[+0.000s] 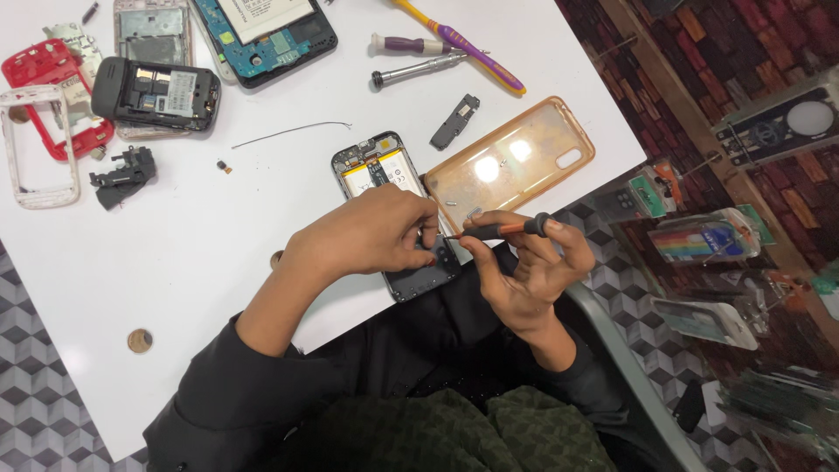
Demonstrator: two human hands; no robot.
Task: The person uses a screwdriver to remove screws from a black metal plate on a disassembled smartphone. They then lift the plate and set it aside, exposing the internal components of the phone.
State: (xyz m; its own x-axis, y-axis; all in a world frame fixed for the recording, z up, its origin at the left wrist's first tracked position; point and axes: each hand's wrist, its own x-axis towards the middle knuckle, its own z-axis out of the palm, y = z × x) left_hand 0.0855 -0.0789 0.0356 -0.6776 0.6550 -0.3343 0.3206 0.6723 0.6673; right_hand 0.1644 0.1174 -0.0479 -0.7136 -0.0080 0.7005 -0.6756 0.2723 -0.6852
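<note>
We note white worktop (218, 253) strewn with phone parts, left hand (371, 236) fingers pinching opened phone (384, 170), right hand (529, 262) fingers gripping screwdriver (502, 229), cube-patterned floor (35, 385)

bright, even light from overhead washes the white counter (218, 262) nearly flat — shadows are soft and short. two glare spots sit on the clear orange case (511, 162). the right edge is darker and slightly smeared.
</note>
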